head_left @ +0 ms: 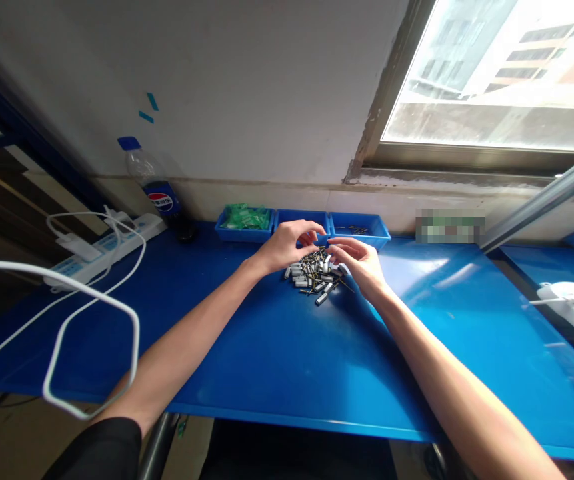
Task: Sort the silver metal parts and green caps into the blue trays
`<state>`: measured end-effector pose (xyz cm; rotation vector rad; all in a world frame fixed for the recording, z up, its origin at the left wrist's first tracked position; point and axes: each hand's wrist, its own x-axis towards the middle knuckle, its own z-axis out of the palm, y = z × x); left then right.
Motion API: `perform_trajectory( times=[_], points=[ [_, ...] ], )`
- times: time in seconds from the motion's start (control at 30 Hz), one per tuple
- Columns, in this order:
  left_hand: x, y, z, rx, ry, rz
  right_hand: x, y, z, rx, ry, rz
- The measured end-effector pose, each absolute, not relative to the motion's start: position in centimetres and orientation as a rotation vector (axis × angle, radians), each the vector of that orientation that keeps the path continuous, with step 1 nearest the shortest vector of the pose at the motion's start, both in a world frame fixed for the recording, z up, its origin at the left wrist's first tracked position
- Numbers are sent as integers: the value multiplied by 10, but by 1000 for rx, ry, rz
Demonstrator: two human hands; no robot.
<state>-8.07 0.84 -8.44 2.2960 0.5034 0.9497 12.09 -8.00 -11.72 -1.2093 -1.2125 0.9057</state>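
Observation:
A heap of small silver metal blocks and thin dark and brass-coloured pins lies on the blue table. Above the heap's far left side, my left hand hovers with curved fingers, thumb and forefinger apart and nothing visible between them. My right hand is over the heap's right side, thumb and forefinger drawn close together. Whatever lies between those fingertips is too small to make out. The two hands face each other with a narrow gap between them.
Three joined blue bins stand against the wall: a left bin with green bags, a partly hidden middle bin, and a right bin with dark pins. A cola bottle, power strip and looping white cable are at left.

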Motion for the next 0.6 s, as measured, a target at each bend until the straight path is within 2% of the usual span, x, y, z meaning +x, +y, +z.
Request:
perform_trajectory(
  times=[0.37, 0.6],
  points=[
    [-78, 5, -84, 2295, 573, 922, 121, -78, -122, -1227, -1200, 908],
    [-91, 20, -92, 2580, 695, 503, 133, -72, -128, -1161, -984, 700]
  ],
)
